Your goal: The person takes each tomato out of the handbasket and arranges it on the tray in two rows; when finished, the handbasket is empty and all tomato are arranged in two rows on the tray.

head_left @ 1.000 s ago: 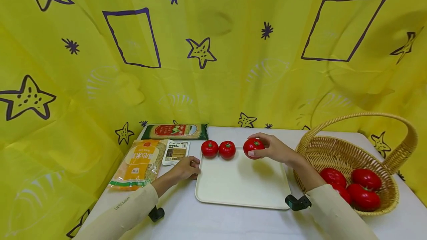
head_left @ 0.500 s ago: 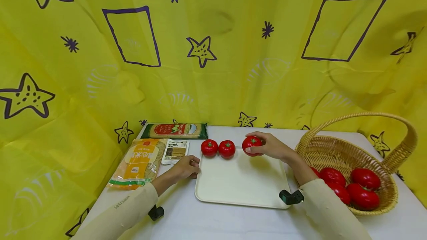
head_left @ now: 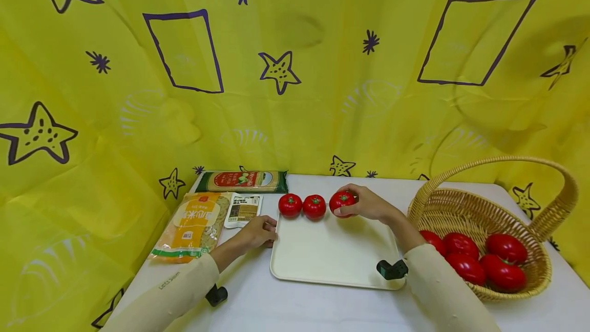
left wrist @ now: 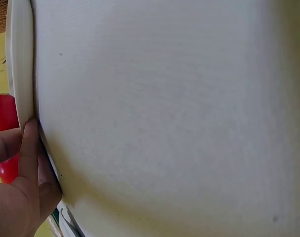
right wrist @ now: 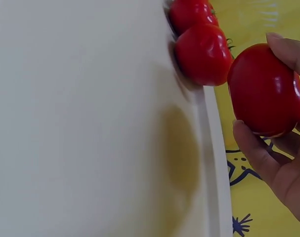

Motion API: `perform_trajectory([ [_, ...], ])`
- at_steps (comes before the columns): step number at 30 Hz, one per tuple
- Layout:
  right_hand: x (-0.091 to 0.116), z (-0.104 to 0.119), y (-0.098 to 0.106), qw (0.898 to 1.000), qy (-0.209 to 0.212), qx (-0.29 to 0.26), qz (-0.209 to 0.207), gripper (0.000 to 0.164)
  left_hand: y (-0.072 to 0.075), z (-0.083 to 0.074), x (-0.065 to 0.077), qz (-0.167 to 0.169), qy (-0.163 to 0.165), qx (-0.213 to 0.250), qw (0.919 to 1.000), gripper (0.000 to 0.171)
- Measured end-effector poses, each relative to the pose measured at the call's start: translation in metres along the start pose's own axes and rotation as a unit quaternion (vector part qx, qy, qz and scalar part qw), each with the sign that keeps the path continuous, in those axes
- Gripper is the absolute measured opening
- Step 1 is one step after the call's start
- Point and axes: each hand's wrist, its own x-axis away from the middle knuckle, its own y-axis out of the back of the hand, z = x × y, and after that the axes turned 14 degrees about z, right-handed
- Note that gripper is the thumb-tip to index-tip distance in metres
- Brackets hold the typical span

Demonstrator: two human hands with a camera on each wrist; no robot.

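Right hand [head_left: 371, 205] grips a tomato [head_left: 341, 204] above the tray [head_left: 332, 255], left hand [head_left: 256, 232] pinches its left rim; two others [head_left: 315, 207] crowd its far-left corner, wicker basket [head_left: 536, 265] right, food packets [head_left: 195, 222] left.

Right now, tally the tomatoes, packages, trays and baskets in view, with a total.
Tomatoes: 8 visible (2 at the tray's far edge, 1 in the right hand, 5 in the basket)
Packages: 3
Tray: 1
Basket: 1
Total: 13

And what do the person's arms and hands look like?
Cream long sleeves: the left sleeve has small dark lettering, and the right sleeve looks plain. A black left wrist camera and black right wrist camera show. The left hand and right hand are gloveless.
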Motion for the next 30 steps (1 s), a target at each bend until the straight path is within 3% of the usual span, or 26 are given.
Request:
perform_trajectory([
  [30,-0.02,-0.024,-0.003,0.999,-0.044,0.011,-0.005,0.056,0.001,0.0,0.001,0.003,0.0,0.002,1.0,0.032],
])
